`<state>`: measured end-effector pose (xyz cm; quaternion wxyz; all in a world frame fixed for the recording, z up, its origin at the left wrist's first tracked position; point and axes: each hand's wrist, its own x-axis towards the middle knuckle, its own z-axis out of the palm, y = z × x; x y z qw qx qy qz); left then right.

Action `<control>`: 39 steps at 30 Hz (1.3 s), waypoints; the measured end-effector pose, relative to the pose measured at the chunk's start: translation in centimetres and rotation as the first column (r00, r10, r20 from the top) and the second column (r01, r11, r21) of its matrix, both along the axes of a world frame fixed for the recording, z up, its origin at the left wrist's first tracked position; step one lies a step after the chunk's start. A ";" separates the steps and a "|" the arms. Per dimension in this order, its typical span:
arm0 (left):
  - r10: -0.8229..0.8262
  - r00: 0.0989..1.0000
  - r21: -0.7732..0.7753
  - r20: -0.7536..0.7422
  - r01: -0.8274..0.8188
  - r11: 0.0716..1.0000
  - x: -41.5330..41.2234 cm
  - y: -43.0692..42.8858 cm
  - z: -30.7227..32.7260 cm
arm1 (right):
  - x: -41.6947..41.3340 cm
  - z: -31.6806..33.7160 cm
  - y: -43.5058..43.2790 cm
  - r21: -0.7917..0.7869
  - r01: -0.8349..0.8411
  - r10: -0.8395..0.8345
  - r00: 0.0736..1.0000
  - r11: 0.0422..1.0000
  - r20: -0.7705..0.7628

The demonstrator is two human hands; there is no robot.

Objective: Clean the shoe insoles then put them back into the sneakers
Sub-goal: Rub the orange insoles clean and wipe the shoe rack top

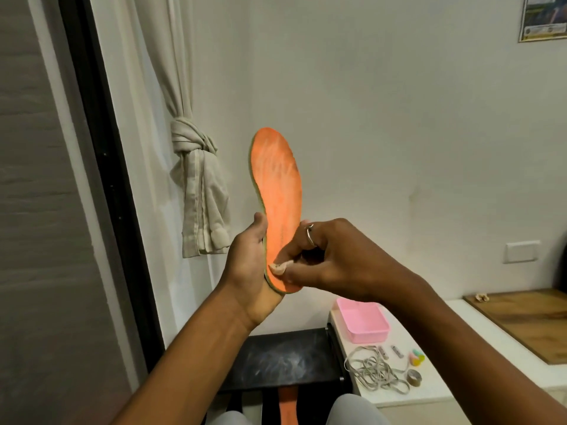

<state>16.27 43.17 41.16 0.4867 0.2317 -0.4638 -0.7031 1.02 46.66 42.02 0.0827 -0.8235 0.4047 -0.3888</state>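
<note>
Right at the bottom edge, two grey-clad knees, and between them at 6 o'clock a second orange insole (288,406) pokes up over a black stool (285,357).

Above that, dead centre, the orange insole (277,194) stands upright, toe at 12 o'clock, heel down, with open air and bare wall all around it. The left hand (248,271) wraps the heel end from 9 o'clock, its thumb along the left edge and its palm behind. The right hand (325,259), with a ring on one finger, comes in from 3 o'clock with curled fingers, their tips pressed to the orange face low on the heel. Something pale shows at those fingertips (277,267); whether it's a scrap or just nails, I cannot tell.

No brand is readable on the insole, which is only scuffed and faded.

At 5 o'clock a white counter (429,391) carries a pink tray (365,323), tangled grey shoelaces (374,372) and a tape roll (414,378), with a wooden board (527,323) farther right.

There's a knotted curtain (196,185) at 9 o'clock. A poster (544,18) sits at 1 o'clock, its print too small to read.
</note>
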 end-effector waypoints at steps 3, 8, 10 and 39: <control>0.002 1.000 0.002 -0.017 -0.002 1.000 -0.3 0.4 0.0 | 0.1 -0.4 -0.8 -0.128 0.084 -0.081 0.996 0.988 0.029; -0.034 0.999 0.006 -0.015 0.034 0.999 -1.0 1.1 -0.2 | 0.9 -1.5 -2.0 -0.408 0.335 -0.279 0.941 0.849 0.192; -0.034 0.999 0.018 -0.029 0.035 0.999 -0.7 0.8 -0.1 | 0.8 -1.2 -1.5 -0.311 0.240 -0.195 0.966 0.920 0.169; -0.144 0.987 -0.157 0.068 0.154 0.976 -0.3 1.0 0.3 | -0.3 0.6 -2.2 -0.468 0.181 -0.192 0.981 0.865 0.023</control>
